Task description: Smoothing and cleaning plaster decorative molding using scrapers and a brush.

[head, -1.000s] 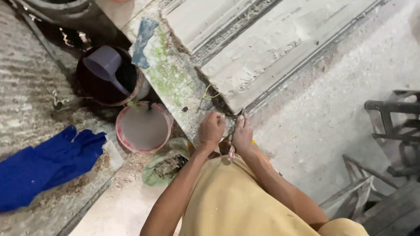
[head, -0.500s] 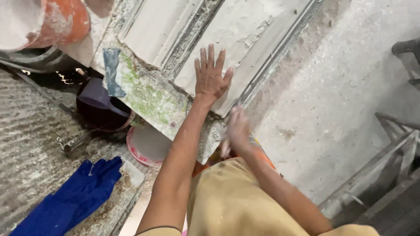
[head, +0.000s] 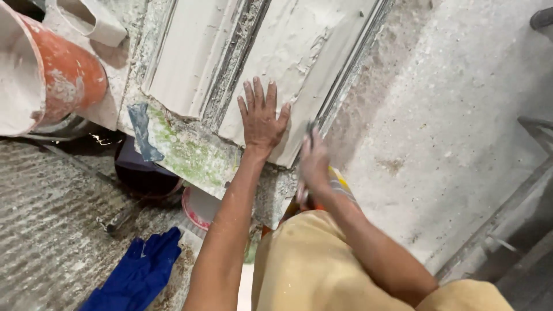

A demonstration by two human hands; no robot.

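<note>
White plaster slab [head: 288, 52] still lies under the flat, spread left hand [head: 262, 118]; right hand [head: 314, 161], blurred, has risen, fingers' grip unclear.

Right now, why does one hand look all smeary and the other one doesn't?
In the head view, the right hand is streaked with motion blur, so whatever it grips cannot be made out; the left hand lies flat and sharp on the white plaster slab. Light is even and soft, with no glare; the blue glove is crisp too.

Bare forearms, dusty mustard-yellow trousers [head: 305, 265], paint-flecked
</note>
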